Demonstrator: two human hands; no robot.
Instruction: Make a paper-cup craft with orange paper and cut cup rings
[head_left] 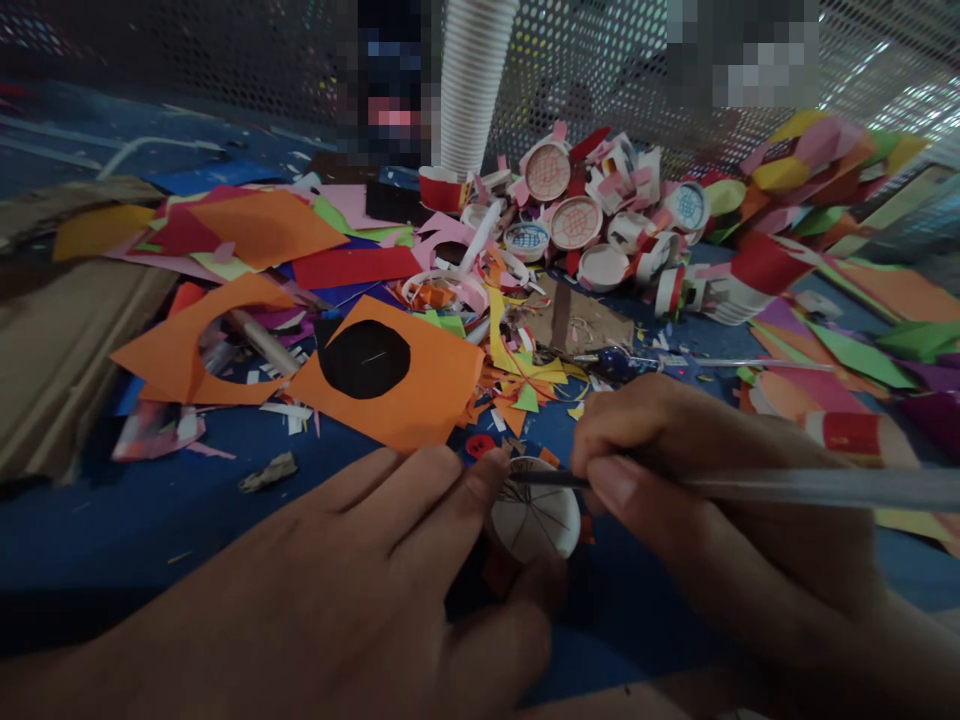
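My left hand (360, 580) grips a small white paper cup (536, 522) turned bottom-up, fingers and thumb closed round its sides. Thin pen lines cross the cup's round white bottom. My right hand (720, 500) pinches a clear pen (787, 487), whose dark tip touches the cup's upper rim. Both hands rest low over the blue work surface (150, 520), close to me.
Orange paper sheets with round holes (390, 375) lie just beyond the hands, amid coloured paper scraps. A heap of cut, decorated cups (592, 215) and a tall stack of white cups (472, 80) stand at the back by a mesh wall. Cardboard (52, 350) lies left.
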